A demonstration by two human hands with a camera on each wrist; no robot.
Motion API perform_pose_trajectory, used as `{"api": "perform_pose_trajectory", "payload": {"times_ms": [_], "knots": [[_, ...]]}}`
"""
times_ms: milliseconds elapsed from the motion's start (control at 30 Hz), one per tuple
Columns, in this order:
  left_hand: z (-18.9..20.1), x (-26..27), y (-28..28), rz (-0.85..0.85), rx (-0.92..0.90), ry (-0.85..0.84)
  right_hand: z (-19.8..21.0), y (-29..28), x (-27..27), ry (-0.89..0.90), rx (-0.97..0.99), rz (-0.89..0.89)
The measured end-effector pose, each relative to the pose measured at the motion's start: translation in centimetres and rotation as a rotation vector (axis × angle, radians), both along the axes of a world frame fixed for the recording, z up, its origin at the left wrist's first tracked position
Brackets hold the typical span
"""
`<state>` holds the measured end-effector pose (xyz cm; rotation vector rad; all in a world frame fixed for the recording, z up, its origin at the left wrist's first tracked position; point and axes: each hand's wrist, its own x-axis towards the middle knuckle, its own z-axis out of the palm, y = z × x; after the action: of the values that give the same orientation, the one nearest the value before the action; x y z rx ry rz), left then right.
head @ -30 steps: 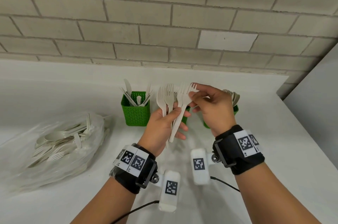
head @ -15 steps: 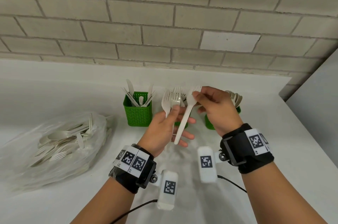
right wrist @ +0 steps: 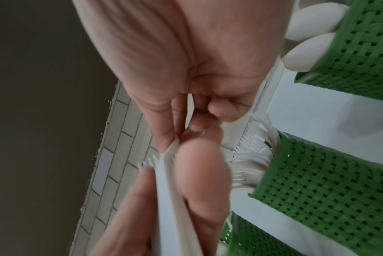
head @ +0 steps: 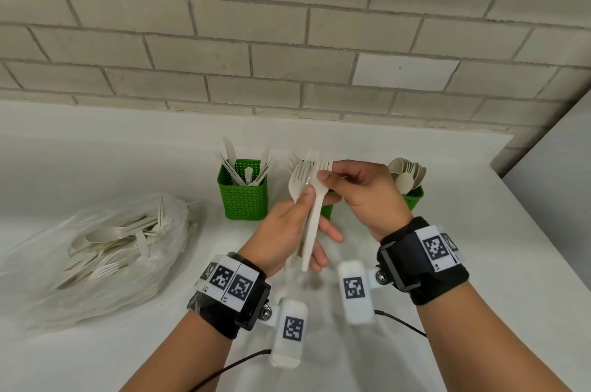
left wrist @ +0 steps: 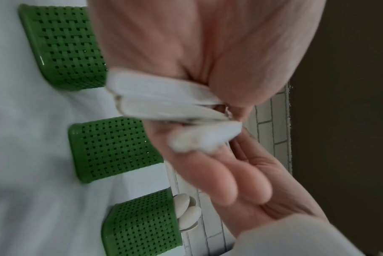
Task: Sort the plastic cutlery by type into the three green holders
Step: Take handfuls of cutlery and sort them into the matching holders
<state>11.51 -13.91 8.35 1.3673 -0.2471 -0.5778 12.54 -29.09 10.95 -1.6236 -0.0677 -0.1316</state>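
Note:
My left hand (head: 316,215) grips a small bundle of white plastic forks (head: 300,180) by the handles, tines up, thumb pressed across them. My right hand (head: 326,171) pinches the head of one fork (head: 315,225) lying against that bundle. Both hands hover in front of the middle green holder (head: 327,212), which they mostly hide; the right wrist view shows forks in the middle holder (right wrist: 328,181). The left holder (head: 243,196) has knives, the right holder (head: 414,198) spoons. In the left wrist view the fork handles (left wrist: 164,97) stick out from my palm.
A clear plastic bag (head: 112,247) of mixed white cutlery lies on the white counter (head: 479,263) at the left. A brick wall (head: 287,40) runs behind the holders. The counter ends at the right beside a grey panel (head: 559,168).
My right hand has swung the pinched fork from tilted away to nearly in line with the bundle. The fanned forks in my left hand have drawn closer together.

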Motion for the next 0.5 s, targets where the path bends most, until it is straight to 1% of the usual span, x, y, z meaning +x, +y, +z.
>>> {"api": "perform_pose_trajectory", "payload": {"times_ms": [67, 167, 233, 300, 433, 500], "knots": [[-0.2, 0.0, 0.0, 0.003, -0.023, 0.018, -0.1, 0.1, -0.1, -0.003, 0.026, 0.001], [-0.3, 0.4, 0.1, 0.065, -0.054, 0.058, 0.1, -0.3, -0.1, -0.053, 0.047, 0.018], [-0.2, 0.6, 0.2, 0.054, 0.008, 0.016, 0.1, -0.6, 0.0, -0.062, 0.044, 0.044], [-0.3, 0.5, 0.2, -0.006, 0.073, -0.040, 0.1, -0.5, 0.0, -0.047, 0.039, 0.054], [-0.5, -0.4, 0.1, -0.127, 0.136, -0.150, -0.7, -0.2, -0.4, 0.011, 0.051, 0.024], [-1.0, -0.6, 0.0, -0.122, 0.194, -0.194, -1.4, -0.1, -0.5, 0.048, 0.025, -0.003]]}}
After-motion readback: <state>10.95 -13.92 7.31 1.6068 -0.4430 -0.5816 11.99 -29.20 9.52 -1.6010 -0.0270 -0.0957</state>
